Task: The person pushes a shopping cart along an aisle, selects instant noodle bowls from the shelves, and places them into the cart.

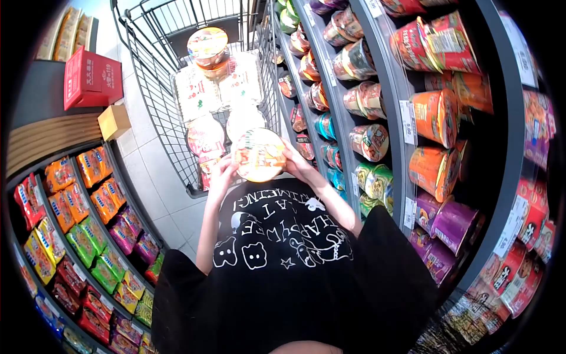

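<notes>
Both of my hands hold one round noodle tub (259, 154) with a pale and orange lid, in front of my chest. My left hand (298, 162) grips its right edge, and my right hand (223, 173) grips its left edge. Just beyond is a shopping cart (150, 97). Inside it, an orange-lidded tub (207, 42) sits on top of another, near white printed packages (197, 94). A pinkish round tub (206, 135) lies closer to me in the cart, beside a pale, overexposed one.
On the right, shelves hold rows of noodle cups (436, 118) with price tags. Lower shelves of bagged noodles (88, 236) stand at the left. A red box (93, 78) and a small yellow box (114, 122) are left of the cart.
</notes>
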`<state>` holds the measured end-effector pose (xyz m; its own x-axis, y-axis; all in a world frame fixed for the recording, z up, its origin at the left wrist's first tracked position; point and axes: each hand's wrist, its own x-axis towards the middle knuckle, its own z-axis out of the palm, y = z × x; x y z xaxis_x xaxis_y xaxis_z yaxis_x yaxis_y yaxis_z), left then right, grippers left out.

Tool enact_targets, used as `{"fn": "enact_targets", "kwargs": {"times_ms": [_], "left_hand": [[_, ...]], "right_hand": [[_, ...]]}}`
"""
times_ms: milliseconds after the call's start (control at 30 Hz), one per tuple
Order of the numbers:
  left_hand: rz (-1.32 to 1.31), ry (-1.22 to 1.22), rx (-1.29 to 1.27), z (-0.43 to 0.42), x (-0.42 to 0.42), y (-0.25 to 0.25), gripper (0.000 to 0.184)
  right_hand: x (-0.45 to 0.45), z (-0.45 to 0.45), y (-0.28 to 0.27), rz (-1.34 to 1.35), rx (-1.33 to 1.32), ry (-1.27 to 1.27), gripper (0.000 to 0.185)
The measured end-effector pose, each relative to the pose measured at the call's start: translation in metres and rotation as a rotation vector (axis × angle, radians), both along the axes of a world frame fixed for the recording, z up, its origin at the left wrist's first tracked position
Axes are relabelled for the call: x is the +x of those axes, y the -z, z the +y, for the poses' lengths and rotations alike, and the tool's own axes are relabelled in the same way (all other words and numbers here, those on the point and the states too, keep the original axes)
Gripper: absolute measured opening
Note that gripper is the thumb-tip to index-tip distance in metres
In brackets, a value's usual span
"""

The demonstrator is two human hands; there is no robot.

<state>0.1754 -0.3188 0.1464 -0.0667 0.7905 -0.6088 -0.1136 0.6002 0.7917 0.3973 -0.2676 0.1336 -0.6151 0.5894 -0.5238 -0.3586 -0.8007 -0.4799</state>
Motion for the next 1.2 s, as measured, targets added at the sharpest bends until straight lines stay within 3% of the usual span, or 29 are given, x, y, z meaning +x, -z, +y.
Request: {"fn": "enact_targets", "kwargs": {"times_ms": [33, 100, 167, 333, 367, 467, 533, 633, 800, 900, 967, 1000, 1067, 1200], "left_hand": [[0.018, 0.044, 0.187, 0.007, 0.008, -0.018, 0.018], [0.110, 0.349, 0.277, 0.022, 0.007, -0.022, 0.022], [0.157, 0.427, 0.243, 0.035, 0.020, -0.041, 0.023], [0.057, 0.523, 0.354, 0.054, 0.058, -0.057, 0.021], [0.102, 0.551, 0.452, 0.054, 0.062, -0.049, 0.020], [0.175, 0.539, 0.383, 0.049, 0.068, -0.039, 0.021], [0.283, 0.671, 0.328, 0.049, 0.062, -0.032, 0.019], [0.465, 0.705, 0.311, 0.046, 0.048, -0.023, 0.021], [0.574, 0.709, 0.176, 0.060, 0.021, -0.006, 0.031], [0.482, 0.618, 0.191, 0.084, 0.000, 0.013, 0.034], [0.604, 0.507, 0.219, 0.108, -0.022, 0.056, 0.036], [0.516, 0.422, 0.278, 0.125, -0.038, 0.089, 0.035], [0.583, 0.227, 0.225, 0.155, -0.045, 0.057, 0.036], [0.301, -0.091, 0.142, 0.226, -0.083, 0.090, 0.031]], "right_hand": [[0.005, -0.002, -0.006, -0.007, 0.039, -0.018, 0.055], [0.018, -0.004, -0.032, 0.021, 0.056, -0.053, 0.054], [0.030, -0.009, -0.043, 0.048, 0.018, 0.008, 0.051], [0.068, -0.032, -0.039, -0.123, 0.019, 0.381, 0.054], [0.079, -0.037, -0.035, -0.047, 0.001, 0.490, 0.054], [0.106, -0.041, -0.046, -0.121, -0.092, 0.853, 0.059], [0.126, -0.039, -0.046, -0.116, -0.106, 1.015, 0.064], [0.143, -0.028, -0.052, -0.125, -0.106, 1.255, 0.054], [0.183, -0.010, -0.018, 0.047, -0.052, 1.413, 0.056], [0.217, 0.001, 0.003, 0.347, -0.330, 1.421, 0.059], [0.228, 0.006, 0.000, 0.463, -0.571, 1.458, 0.061], [0.233, 0.006, 0.004, 0.477, -0.577, 1.467, 0.061], [0.240, 0.007, 0.011, 0.422, -0.523, 1.485, 0.059], [0.247, 0.004, 0.022, 0.295, -0.402, 1.536, 0.056]]}}
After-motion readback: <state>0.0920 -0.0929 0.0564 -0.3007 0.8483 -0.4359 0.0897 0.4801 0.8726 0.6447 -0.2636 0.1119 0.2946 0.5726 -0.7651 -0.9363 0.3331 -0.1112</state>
